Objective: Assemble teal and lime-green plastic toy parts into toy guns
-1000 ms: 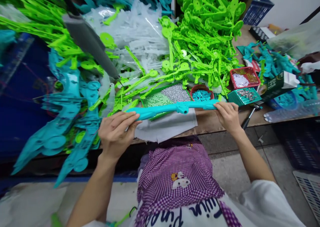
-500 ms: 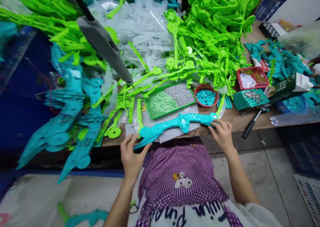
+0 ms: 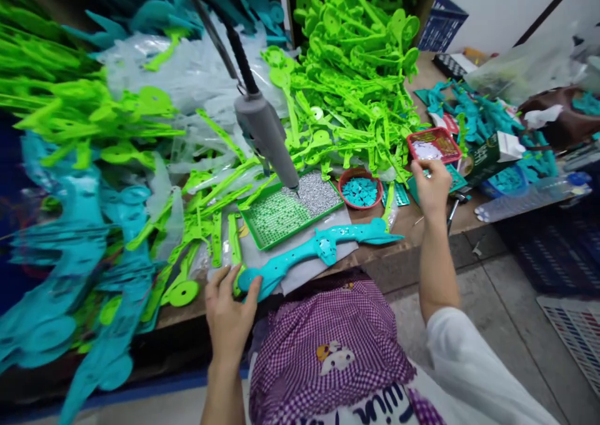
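Seen from head height, a person works at a cluttered bench; clock positions are taken from the middle of the view. Just below the middle, toward six o'clock, a long turquoise plastic part [image 3: 325, 247] lies slantwise near the bench edge, partly on a pale cloth [image 3: 300, 277]. At seven o'clock, the left hand [image 3: 231, 312] is at the part's rounded left end, thumb and fingers spread loosely around it, the thumb touching it. At three o'clock, the right hand [image 3: 432, 184] is well apart from the part, over a turquoise tray [image 3: 454, 180], just beside a red basket [image 3: 450, 159] with white pieces in it. Its thumb and fingertips are drawn together; whether they pinch anything cannot be told.

At the centre sits a green tray [image 3: 304, 227], its left portion a perforated pale-green surface, its right full of tiny silvery pieces. A grey electric screwdriver [image 3: 267, 134] hangs from eleven o'clock, its tip over this tray. A round reddish bowl [image 3: 360, 207] of small turquoise pieces stands toward three o'clock, between the green tray and the right hand. A heap of lime-green plastic parts [image 3: 356, 81] rises at one o'clock; stacked turquoise parts [image 3: 65, 225] lie at nine. A purple checked apron [image 3: 328, 337] shows at six.
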`<control>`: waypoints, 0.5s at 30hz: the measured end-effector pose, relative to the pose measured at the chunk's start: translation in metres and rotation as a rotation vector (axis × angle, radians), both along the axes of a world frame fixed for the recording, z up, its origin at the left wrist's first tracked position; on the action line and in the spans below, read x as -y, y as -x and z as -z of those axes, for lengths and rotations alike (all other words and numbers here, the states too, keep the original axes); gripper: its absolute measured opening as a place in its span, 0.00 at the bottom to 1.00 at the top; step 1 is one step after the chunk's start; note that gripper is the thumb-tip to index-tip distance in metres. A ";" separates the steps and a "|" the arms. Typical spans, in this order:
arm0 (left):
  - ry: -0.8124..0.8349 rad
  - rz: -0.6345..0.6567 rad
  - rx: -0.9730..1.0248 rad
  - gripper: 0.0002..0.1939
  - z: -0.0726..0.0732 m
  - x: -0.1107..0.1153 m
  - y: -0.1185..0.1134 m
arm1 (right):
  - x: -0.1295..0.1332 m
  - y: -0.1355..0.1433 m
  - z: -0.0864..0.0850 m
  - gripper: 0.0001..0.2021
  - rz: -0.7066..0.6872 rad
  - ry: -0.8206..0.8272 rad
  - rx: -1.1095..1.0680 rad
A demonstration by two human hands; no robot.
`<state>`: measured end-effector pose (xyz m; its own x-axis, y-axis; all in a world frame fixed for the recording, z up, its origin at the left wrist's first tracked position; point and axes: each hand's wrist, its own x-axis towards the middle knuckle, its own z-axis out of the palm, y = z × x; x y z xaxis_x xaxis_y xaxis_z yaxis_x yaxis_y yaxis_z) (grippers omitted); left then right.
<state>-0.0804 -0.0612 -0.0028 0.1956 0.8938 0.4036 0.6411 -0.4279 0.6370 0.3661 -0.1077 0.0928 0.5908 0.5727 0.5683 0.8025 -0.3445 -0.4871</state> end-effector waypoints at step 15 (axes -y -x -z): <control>0.003 0.004 -0.088 0.17 0.005 -0.002 0.005 | -0.066 -0.166 0.004 0.24 0.434 0.931 -0.055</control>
